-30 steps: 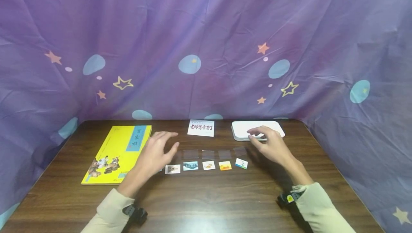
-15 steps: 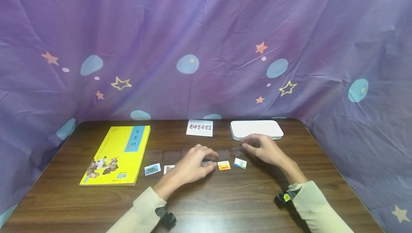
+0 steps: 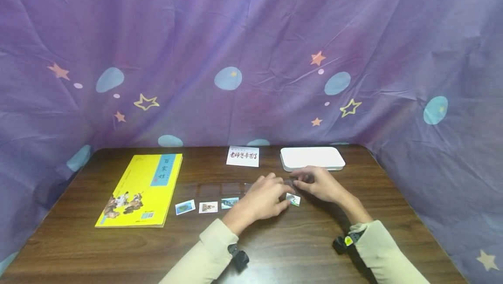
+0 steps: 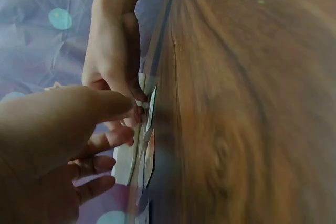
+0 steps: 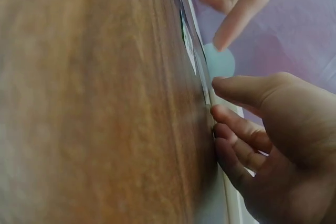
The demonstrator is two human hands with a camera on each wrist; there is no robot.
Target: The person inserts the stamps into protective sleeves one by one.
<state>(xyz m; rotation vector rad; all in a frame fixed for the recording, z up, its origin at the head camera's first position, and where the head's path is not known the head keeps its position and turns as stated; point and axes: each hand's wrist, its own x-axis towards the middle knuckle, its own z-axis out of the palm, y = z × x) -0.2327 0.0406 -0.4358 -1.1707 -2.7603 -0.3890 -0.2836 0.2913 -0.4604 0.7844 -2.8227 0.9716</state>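
In the head view my left hand (image 3: 265,199) is over the right end of a row of small picture cards. Its thumb and forefinger are apart beside the rightmost card, white with green and blue (image 3: 293,200). My right hand (image 3: 320,183) is at the right end of a row of clear plastic squares (image 3: 230,188), its fingertips at the edge of the last one. In the right wrist view, a gap shows between the right thumb and forefinger. Three cards lie uncovered to the left: a blue one (image 3: 185,207), a statue card (image 3: 208,207) and a teal one (image 3: 229,203). My left hand hides others.
A yellow book (image 3: 137,190) lies on the left of the wooden table (image 3: 298,249). At the back are a white card with red writing (image 3: 242,156) and a white flat case (image 3: 312,159). A purple curtain (image 3: 271,48) hangs behind.
My left hand has moved right along the row, from beside the book to the rightmost card, uncovering the left cards. My right hand has come down and slightly left to the last clear square.
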